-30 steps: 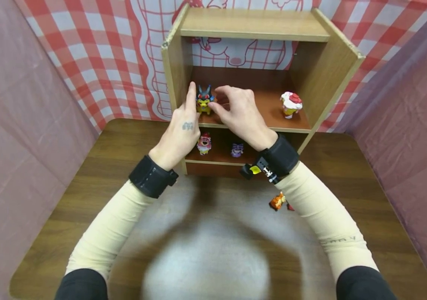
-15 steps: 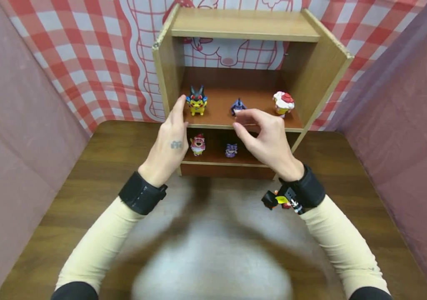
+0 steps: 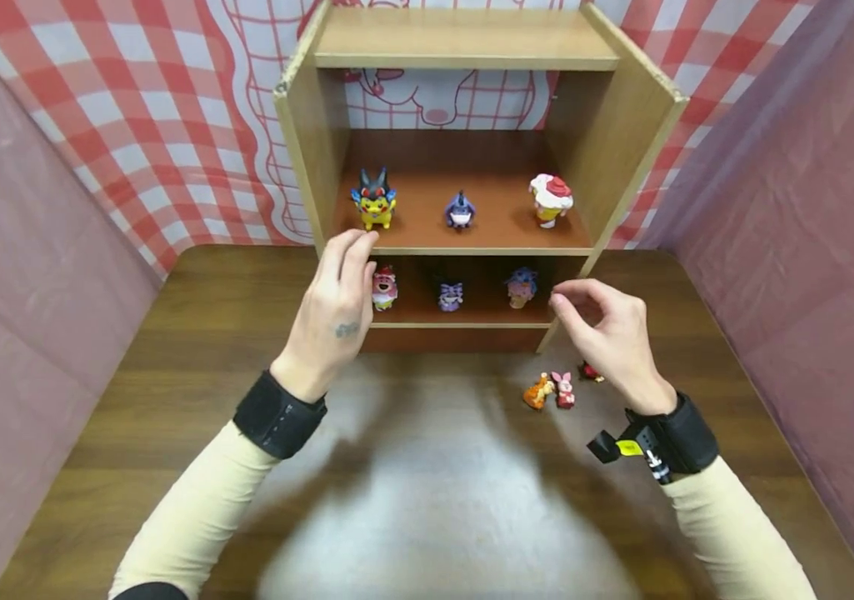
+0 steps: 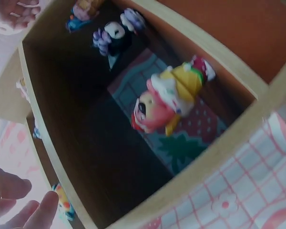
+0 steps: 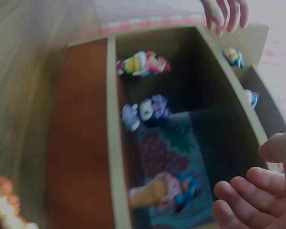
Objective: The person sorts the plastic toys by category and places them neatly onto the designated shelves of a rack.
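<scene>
On the upper shelf of a wooden unit stand a yellow figure, a blue figure and a white-topped figure. Below stand a pink bear, a purple figure and a cone figure. On the surface lie an orange figure, a pink figure and a small red thing, perhaps another figure, partly behind the right hand. That hand's thumb and loosely bent fingers are apart, beside the unit. The left hand, fingers relaxed, slightly overlaps the bear in the head view.
</scene>
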